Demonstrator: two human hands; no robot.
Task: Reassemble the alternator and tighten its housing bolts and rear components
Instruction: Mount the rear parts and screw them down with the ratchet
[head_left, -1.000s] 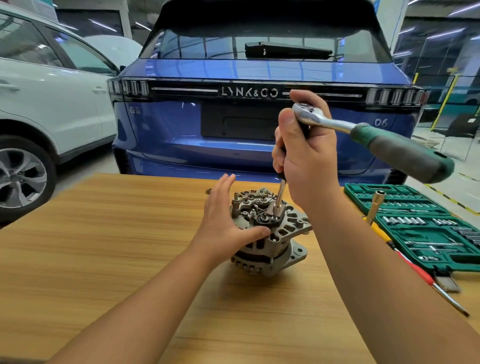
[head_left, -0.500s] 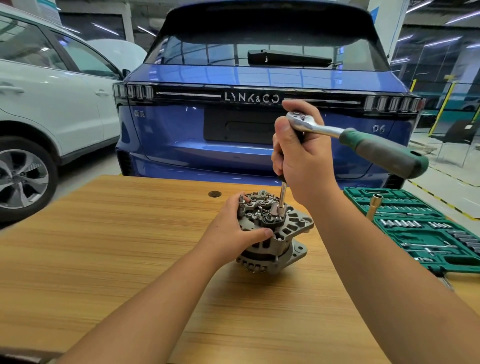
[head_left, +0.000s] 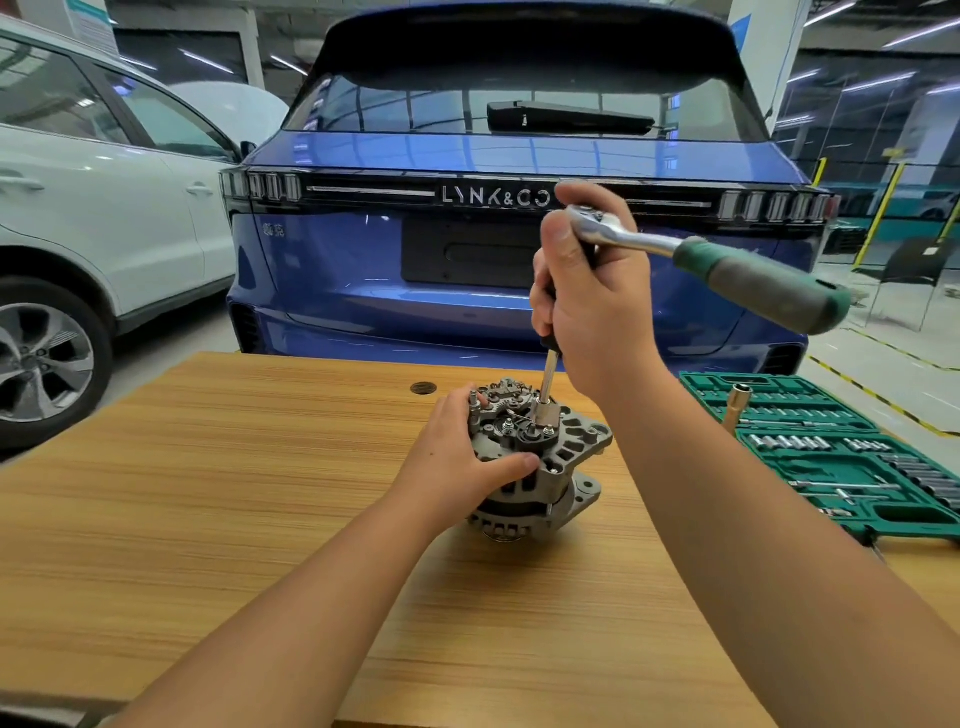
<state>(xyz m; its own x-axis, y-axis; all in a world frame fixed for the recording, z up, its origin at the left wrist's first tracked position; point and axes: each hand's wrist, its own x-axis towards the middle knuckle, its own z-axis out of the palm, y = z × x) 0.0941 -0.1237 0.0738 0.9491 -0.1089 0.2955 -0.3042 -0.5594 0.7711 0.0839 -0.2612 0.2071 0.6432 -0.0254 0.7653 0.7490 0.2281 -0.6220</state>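
A grey metal alternator (head_left: 563, 467) stands rear side up on the wooden table (head_left: 208, 493). My left hand (head_left: 457, 457) grips its housing from the left, thumb across the front and fingers curled over the rear edge. My right hand (head_left: 592, 306) holds the head end of a ratchet wrench (head_left: 748, 275) with a green and grey handle that points right. An extension bar with a socket (head_left: 546, 400) runs down from my fist onto a fastener on the alternator's rear face.
An open green socket set case (head_left: 831, 457) lies on the table at the right, with a brass-coloured socket (head_left: 735, 408) standing at its left edge. A blue car (head_left: 363, 260) is parked just beyond the table and a white car (head_left: 78, 208) at the left.
My left hand went from flat against the alternator's side to gripping it. The ratchet handle swung slightly, still pointing right.
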